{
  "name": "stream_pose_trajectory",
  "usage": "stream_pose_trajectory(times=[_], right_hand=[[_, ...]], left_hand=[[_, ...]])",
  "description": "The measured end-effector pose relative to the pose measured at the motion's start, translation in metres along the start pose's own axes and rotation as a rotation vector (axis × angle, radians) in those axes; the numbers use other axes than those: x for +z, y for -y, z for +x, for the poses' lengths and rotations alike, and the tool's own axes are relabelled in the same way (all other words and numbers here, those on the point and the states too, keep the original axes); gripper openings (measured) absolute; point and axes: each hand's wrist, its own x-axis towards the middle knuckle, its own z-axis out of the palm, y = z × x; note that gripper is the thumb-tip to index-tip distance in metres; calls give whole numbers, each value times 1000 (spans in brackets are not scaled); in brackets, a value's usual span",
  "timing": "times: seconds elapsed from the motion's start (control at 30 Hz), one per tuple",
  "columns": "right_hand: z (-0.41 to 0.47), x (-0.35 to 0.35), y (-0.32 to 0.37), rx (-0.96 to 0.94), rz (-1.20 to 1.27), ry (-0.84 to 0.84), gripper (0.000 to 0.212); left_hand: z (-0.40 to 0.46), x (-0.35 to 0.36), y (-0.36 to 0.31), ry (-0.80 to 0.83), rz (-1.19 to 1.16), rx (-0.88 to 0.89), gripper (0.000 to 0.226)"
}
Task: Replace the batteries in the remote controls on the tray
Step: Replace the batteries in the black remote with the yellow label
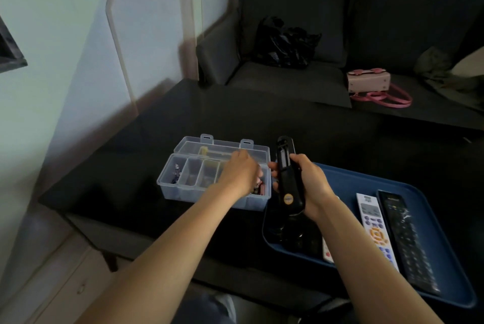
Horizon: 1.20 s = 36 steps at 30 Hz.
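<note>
Clear plastic compartment box point(188, 179), lid open, on the dark table point(131, 156); left hand point(239, 173) reaches into its right-hand compartments, fingers hidden, grip cannot be told. Black remote point(288, 179), back up with battery bay uncovered, gripped by the right hand point(311, 185) above the blue tray point(366, 182). White remote point(373, 224) and long black remote point(406, 242) lie side by side on the tray.

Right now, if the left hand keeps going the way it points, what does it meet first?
The left hand reaches down into the clear box. Going on, it would likely meet the batteries in the right-end compartment first, though its fingers hide the depth.
</note>
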Motion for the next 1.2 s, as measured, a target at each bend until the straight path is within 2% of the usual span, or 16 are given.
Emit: stream_pose_trajectory(times=[0.13,0.33,0.53,0.7,0.93,1.2], right_hand=[[4,-12,0,8,33,7,32],[9,-22,-3,16,29,-10,34],[9,-19,-4,20,24,-10,29],[5,-16,-3,25,13,6,31],[0,-13,0,24,38,18,31],[-8,-18,2,-21,-8,23,26]], left_hand=[[8,13,-7,1,181,8,22],[15,20,-17,-7,245,-32,22],[25,12,-29,171,245,-163,22],[31,6,-33,187,234,-229,25],[32,3,-38,256,188,-207,35],[28,3,-26,272,28,-218,18]])
